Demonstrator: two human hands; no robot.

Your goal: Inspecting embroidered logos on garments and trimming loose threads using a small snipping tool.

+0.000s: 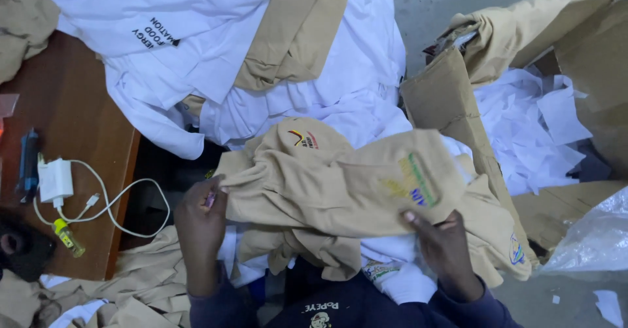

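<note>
Your left hand (201, 226) pinches the left edge of a tan garment (340, 184), fingers closed on the cloth with a small pinkish thing, too small to tell, between them. Your right hand (445, 246) clamps the lower right edge of the same garment, thumb on top and fingers curled under the fold. The garment is spread between your two hands above your lap, off the right edge of the bench (72, 125), and shows an embroidered badge (303, 138) near its top and a green, yellow and blue print (412, 181) towards the right.

Under the garment lies more tan and white cloth, hanging down to your dark sleeves. Beyond it, a heap of white shirts (216, 47) with a tan piece (294, 34) folded on top spills over the far right corner of the bench.

On the bench, near its right edge, sits a white charger (55, 180) with its cable (124, 200) looping over the edge. Just beside the charger lies a dark blue object (28, 164), and a small yellow bottle (68, 238) lies near the front edge.

To your right a cardboard box (451, 115) stands on the floor, filled with white scraps (530, 125), with a tan cloth (517, 30) draped over its far flap. A clear plastic bag (592, 236) lies near the box's front.
</note>
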